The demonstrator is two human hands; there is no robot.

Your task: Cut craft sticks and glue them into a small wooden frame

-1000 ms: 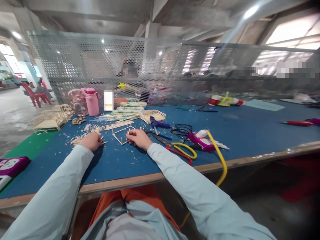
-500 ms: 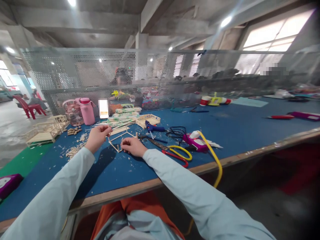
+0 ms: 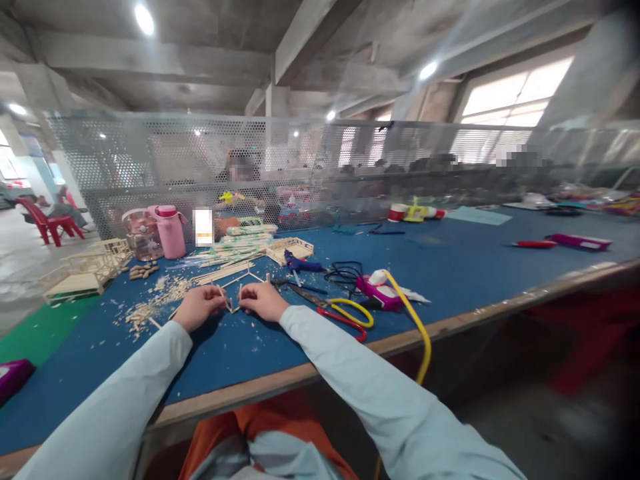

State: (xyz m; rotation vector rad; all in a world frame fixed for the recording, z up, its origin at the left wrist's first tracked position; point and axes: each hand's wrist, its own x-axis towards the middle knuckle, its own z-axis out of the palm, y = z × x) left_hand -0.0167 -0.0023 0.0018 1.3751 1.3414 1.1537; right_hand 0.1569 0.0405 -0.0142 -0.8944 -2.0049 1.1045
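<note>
A small frame of thin wooden sticks (image 3: 237, 280) lies on the blue table between my hands, with short upright pegs at its corners. My left hand (image 3: 201, 308) is at its left side, thumb and fingers pinched on a short wooden stick (image 3: 221, 294) near the front corner. Close by on the right, my right hand (image 3: 263, 301) pinches another short upright stick (image 3: 241, 292) of the frame. The fingers hide part of the frame, and I cannot tell whether the left stick is joined to it.
Scissors (image 3: 350, 317), a blue glue gun (image 3: 303, 263) and a purple tissue pack (image 3: 383, 293) lie to the right. Wood scraps (image 3: 143, 313), peanut-like pieces (image 3: 143, 270) and stick models (image 3: 75, 283) are at left. Behind stand a pink bottle (image 3: 171, 233) and stick bundles (image 3: 245, 240).
My left hand has come down to the frame's front corner, closer to my right hand. The right hand keeps its pinch. The camera view has tilted and shifted slightly.
</note>
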